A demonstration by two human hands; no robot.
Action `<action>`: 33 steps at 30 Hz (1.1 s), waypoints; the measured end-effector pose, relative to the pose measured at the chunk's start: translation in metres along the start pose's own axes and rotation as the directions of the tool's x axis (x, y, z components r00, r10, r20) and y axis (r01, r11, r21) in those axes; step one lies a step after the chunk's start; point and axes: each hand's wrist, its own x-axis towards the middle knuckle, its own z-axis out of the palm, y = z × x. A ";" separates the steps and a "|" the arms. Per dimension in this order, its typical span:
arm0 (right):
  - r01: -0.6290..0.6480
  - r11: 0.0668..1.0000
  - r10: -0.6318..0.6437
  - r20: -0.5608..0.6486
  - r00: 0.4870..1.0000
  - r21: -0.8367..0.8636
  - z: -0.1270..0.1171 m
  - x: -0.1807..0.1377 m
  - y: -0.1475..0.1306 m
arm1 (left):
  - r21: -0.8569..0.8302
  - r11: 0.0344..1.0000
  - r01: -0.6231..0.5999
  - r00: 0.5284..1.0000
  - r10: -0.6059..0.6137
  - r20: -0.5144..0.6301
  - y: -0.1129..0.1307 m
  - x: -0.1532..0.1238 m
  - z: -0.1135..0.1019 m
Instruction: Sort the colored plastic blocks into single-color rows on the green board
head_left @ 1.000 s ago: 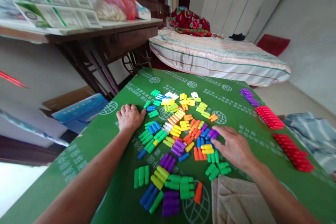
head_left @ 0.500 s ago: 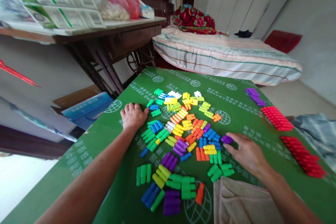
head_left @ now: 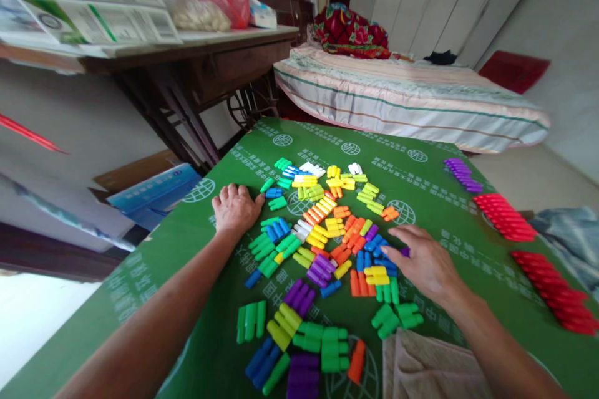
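Observation:
Colourful plastic bullet-shaped building blocks lie in joined clusters over the green table (head_left: 187, 299). My left hand (head_left: 236, 211) rests flat on the tabletop with its fingers spread, just left of a blue block pair (head_left: 274, 193). On the right, my right hand (head_left: 423, 262) hovers with thumb and index finger apart, their tips beside a blue cluster (head_left: 375, 243). A purple block (head_left: 405, 252) shows only partly between the thumb and the fingers; it looks loose under the hand. Orange blocks (head_left: 359, 284) topped by yellow ones (head_left: 377, 273) are close by.
Along the right edge stand red block rows (head_left: 505, 217) and a purple row (head_left: 462, 174). A folded beige cloth (head_left: 430, 365) lies at the near edge. To the left is a side table (head_left: 224, 53) with boxes and bags; a bed (head_left: 412, 93) stands behind.
My right hand has shifted left and up a little, and its fingers have parted from the purple block. The left hand stays put. The view has tilted slightly.

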 end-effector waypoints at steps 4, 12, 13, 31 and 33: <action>-0.006 1.000 0.010 0.159 0.987 -0.027 0.004 0.034 -0.022 | 0.003 1.000 0.000 1.000 0.000 -0.003 0.000 0.000 0.000; 0.004 0.930 -0.033 0.073 0.997 0.369 0.015 0.033 -0.004 | -0.004 1.000 0.006 1.000 -0.006 0.005 -0.001 -0.001 -0.001; -0.003 0.909 -0.027 0.066 0.997 0.417 0.016 0.030 -0.001 | -0.006 1.000 0.006 1.000 -0.006 0.005 0.000 -0.002 -0.001; 0.014 0.906 0.037 -0.112 0.993 0.423 0.010 0.027 0.016 | 0.020 1.000 -0.004 1.000 0.004 0.007 0.001 0.000 -0.004; 0.023 0.915 0.022 -0.107 0.994 0.402 0.006 0.029 0.018 | 0.026 1.000 -0.018 1.000 0.017 0.010 0.002 0.000 -0.006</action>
